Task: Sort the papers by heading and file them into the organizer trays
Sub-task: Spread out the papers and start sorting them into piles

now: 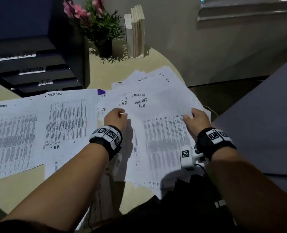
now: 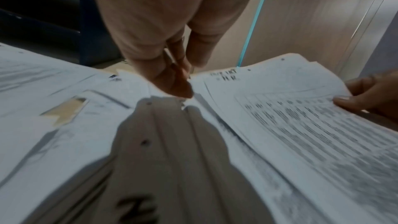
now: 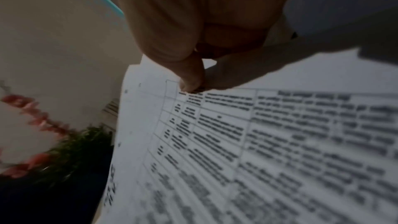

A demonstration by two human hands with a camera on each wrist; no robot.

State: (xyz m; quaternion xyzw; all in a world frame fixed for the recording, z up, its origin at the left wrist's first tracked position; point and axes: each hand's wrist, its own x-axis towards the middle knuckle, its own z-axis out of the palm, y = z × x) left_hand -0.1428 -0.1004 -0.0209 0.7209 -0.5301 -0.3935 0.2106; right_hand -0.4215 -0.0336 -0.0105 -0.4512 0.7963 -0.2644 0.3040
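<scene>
Printed sheets with handwritten headings cover a round beige table (image 1: pixel 104 73). Both hands hold one sheet (image 1: pixel 158 132) headed "TASK LIST H.R", lifted a little above the pile. My left hand (image 1: pixel 117 116) pinches its left edge, fingertips pressed together (image 2: pixel 183 88). My right hand (image 1: pixel 195 119) grips its right edge with the thumb (image 3: pixel 191 81) on top and the fingers underneath. The same sheet (image 2: pixel 290 117) fills the right wrist view (image 3: pixel 258 142). The black organizer (image 1: pixel 38 69) stands at the back left, its trays labelled, among them "ADMIN" and "I.T.".
A sheet headed "ADMIN" (image 1: pixel 13 132) and another task-list sheet (image 1: pixel 67 118) lie flat on the left. More sheets (image 1: pixel 156 81) fan out behind the held one. A potted pink-flowered plant (image 1: pixel 102 31) and upright books (image 1: pixel 137 31) stand at the back. A grey surface (image 1: pixel 265 123) borders the right.
</scene>
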